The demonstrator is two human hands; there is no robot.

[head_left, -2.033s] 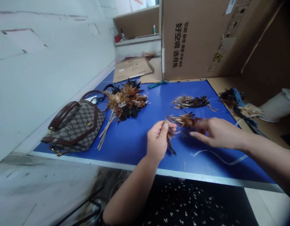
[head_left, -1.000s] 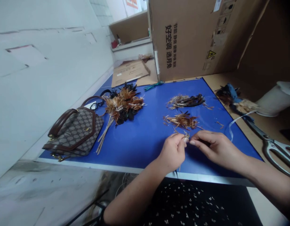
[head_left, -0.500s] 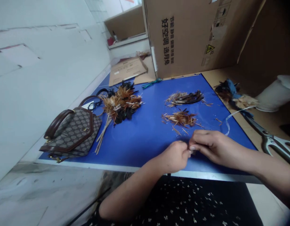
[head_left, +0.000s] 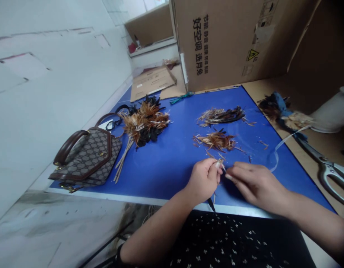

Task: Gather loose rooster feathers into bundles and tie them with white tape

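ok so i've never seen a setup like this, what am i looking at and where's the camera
There is no robot here: these are a person's bare hands, seen from a camera worn on the head, looking forward and down. The left hand pinches small feathers between its fingers. The right hand is close beside it, too blurred to tell what it holds. On the blue table lie a brown feather pile, a darker feather pile, a feather bunch with sticks and a handbag. Scissors lie at the right, and a big cardboard box stands behind.
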